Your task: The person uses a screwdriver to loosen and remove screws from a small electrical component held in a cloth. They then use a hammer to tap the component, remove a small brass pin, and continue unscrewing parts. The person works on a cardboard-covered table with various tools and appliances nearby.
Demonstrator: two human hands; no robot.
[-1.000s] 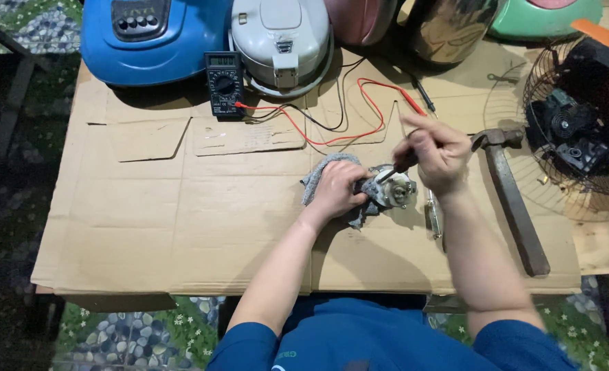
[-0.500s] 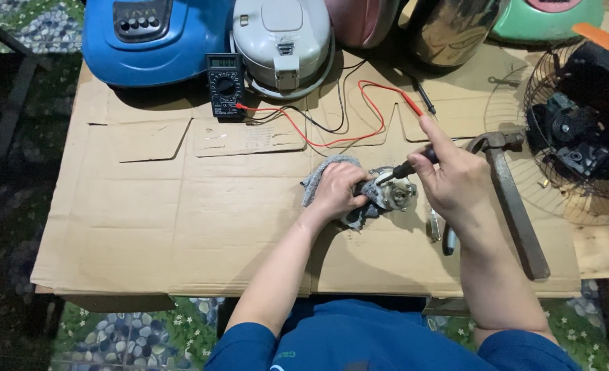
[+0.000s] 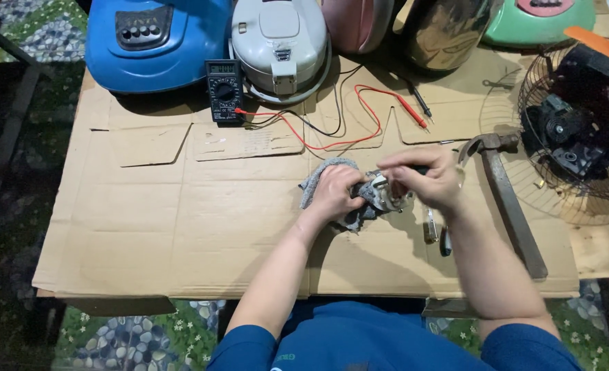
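My left hand [image 3: 335,192] presses a grey cloth [image 3: 321,175] and a small metal motor part [image 3: 380,196] down on the cardboard sheet [image 3: 201,227]. My right hand [image 3: 428,178] sits over the same part from the right, fingers pinched on a thin dark tool whose tip meets the part. Much of the part is hidden under both hands.
A hammer [image 3: 510,196] lies right of my hands, a screwdriver [image 3: 433,230] just below them. A black multimeter [image 3: 223,89] with red and black leads [image 3: 359,117] sits behind. A blue appliance [image 3: 156,41], white rice cooker [image 3: 280,45], steel kettle [image 3: 448,31] line the back; a fan cage [image 3: 572,130] stands right.
My right hand has come down and left from a raised position onto the motor part. My left hand and the cloth have stayed put.
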